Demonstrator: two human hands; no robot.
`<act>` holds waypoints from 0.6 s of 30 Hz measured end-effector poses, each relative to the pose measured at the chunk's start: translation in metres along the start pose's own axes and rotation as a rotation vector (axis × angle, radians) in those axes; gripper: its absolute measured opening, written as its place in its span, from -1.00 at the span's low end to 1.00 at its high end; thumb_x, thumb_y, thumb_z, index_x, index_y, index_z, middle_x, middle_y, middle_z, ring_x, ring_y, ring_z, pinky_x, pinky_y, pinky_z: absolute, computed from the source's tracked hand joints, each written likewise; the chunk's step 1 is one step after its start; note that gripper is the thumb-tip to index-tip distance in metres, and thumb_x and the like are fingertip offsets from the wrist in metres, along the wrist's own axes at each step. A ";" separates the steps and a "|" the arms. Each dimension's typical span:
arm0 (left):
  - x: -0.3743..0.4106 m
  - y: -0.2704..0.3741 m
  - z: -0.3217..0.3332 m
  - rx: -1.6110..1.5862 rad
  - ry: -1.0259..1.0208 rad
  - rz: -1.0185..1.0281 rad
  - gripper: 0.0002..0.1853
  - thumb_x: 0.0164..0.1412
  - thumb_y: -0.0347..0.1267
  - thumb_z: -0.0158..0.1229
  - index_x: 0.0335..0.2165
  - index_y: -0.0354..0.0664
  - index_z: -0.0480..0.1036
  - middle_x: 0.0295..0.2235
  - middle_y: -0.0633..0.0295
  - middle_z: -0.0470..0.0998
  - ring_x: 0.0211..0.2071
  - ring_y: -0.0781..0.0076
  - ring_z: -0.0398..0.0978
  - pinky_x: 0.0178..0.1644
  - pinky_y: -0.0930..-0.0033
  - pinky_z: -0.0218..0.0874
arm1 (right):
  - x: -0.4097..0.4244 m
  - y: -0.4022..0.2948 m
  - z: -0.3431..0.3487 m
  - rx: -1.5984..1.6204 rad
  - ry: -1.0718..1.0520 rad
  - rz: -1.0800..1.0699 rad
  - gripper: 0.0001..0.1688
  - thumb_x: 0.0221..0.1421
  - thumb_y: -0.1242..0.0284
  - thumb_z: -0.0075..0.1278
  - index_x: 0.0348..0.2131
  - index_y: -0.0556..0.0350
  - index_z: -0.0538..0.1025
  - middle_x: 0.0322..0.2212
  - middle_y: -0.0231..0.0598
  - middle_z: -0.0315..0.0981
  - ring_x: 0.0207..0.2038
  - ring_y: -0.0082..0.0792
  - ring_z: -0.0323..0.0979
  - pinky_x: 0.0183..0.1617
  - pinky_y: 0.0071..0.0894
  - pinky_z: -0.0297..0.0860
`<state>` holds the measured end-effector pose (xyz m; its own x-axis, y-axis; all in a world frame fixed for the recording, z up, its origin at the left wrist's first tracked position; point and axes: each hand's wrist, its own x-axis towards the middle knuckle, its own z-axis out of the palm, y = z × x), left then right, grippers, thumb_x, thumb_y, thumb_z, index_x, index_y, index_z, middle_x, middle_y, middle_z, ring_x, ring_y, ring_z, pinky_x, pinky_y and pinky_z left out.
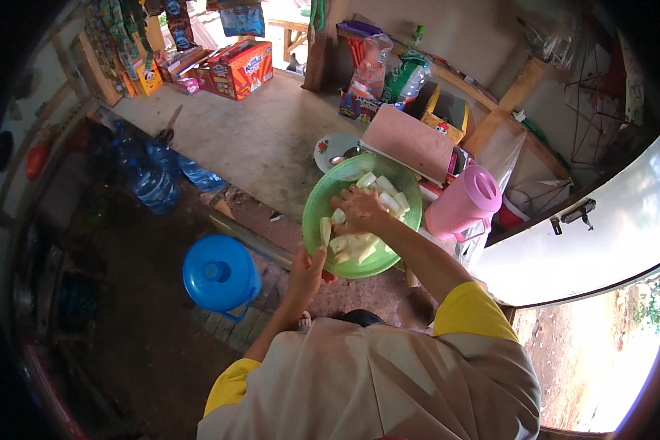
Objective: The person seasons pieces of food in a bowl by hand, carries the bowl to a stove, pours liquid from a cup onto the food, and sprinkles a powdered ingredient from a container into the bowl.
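A light green plastic basin (311, 199) sits tilted at the counter's near edge. Inside it lie several pale peeled pieces (388, 201), which look like cassava. My right hand (357, 210) reaches into the basin, palm down, its fingers spread over the pieces and its fingertips partly hidden among them. My left hand (309, 270) grips the basin's near left rim, thumb on top and the other fingers mostly out of sight below. One long pale piece (325, 231) leans against the inner wall just above that thumb.
Behind the basin, a flowered plate (330, 147) with a spoon rests on the counter (225, 132). A pink lidded pitcher (465, 201) and a pink-covered book (410, 142) stand close on the right. A blue lidded bucket (220, 275) is low on the left, near large water bottles (154, 187).
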<state>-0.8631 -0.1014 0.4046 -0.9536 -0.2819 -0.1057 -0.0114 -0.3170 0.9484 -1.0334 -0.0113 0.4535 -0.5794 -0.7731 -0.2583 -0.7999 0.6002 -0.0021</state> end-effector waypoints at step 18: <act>0.002 -0.001 0.001 -0.026 -0.010 0.004 -0.66 0.21 -0.22 -0.12 -0.16 -0.25 0.21 -0.57 0.21 0.45 -0.72 0.58 0.39 -0.68 0.60 0.23 | 0.037 0.072 0.007 0.496 -0.070 -0.110 -0.35 -0.08 -0.14 -0.11 -0.27 0.01 0.50 -0.32 -0.11 0.40 -0.24 -0.14 0.38 -0.14 -0.21 0.27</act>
<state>-0.8649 -0.1006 0.4034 -0.9565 -0.2744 -0.0986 0.0004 -0.3392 0.9407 -1.1115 0.0047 0.4371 -0.4702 -0.8319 -0.2945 -0.6755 0.5541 -0.4865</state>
